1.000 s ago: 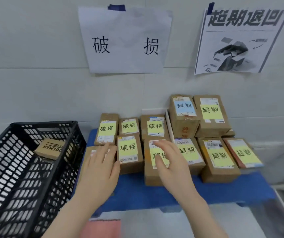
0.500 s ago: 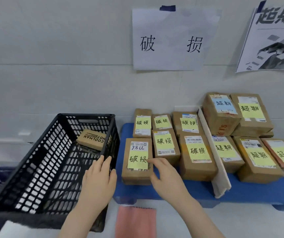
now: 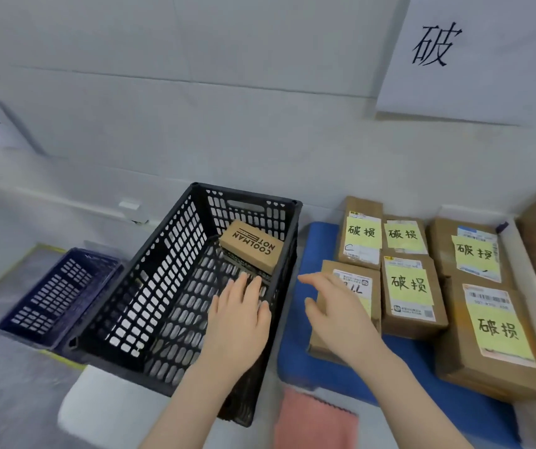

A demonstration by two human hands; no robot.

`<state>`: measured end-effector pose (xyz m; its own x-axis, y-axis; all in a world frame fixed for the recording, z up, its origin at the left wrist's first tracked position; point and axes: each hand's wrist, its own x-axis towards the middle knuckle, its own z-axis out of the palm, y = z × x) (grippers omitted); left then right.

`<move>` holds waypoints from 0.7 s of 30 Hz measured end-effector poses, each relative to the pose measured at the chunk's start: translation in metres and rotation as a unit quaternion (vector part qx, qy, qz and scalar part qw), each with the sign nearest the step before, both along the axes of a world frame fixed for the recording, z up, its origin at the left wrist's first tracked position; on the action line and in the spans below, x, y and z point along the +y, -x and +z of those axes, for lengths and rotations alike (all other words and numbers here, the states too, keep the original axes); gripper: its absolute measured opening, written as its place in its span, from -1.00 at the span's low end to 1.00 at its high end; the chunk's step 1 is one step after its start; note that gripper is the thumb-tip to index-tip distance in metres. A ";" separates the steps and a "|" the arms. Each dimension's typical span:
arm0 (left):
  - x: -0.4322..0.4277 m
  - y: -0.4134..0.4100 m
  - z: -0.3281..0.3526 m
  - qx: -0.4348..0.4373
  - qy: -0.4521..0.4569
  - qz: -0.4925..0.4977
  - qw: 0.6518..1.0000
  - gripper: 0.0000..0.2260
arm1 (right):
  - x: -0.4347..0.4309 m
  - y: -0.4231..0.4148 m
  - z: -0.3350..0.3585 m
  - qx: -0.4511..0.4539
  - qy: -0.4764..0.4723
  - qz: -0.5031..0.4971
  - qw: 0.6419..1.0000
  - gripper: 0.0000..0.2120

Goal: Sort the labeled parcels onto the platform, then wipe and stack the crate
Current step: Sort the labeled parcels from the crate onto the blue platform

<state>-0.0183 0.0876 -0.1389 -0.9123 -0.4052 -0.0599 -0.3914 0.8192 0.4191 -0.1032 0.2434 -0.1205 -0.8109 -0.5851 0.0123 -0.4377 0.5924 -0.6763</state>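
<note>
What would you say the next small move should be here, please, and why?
Probably reach the left hand further into the black crate for the COOLMAN box. It is the only parcel in the crate, the open hand is already inside just short of it, and the other parcels sit on the blue platform.

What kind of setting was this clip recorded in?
Likely a parcel-sorting or returns area: cardboard parcels tagged 破损 (damaged) sit on a blue platform under a matching wall sign, beside a black plastic crate.
</note>
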 end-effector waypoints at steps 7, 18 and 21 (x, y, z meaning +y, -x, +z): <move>-0.079 0.025 -0.018 -0.037 -0.002 -0.046 0.998 -0.54 | -0.110 0.044 -0.008 0.000 -0.022 -0.011 1.000 -0.63; -0.171 0.024 -0.064 -0.101 -0.041 -0.056 0.992 -0.54 | -0.220 0.152 -0.106 -0.074 -0.266 -0.036 0.961 -0.44; -0.182 0.036 -0.075 -0.082 -0.108 -0.033 0.990 -0.53 | -0.225 0.133 -0.108 -0.079 -0.256 -0.005 0.963 -0.40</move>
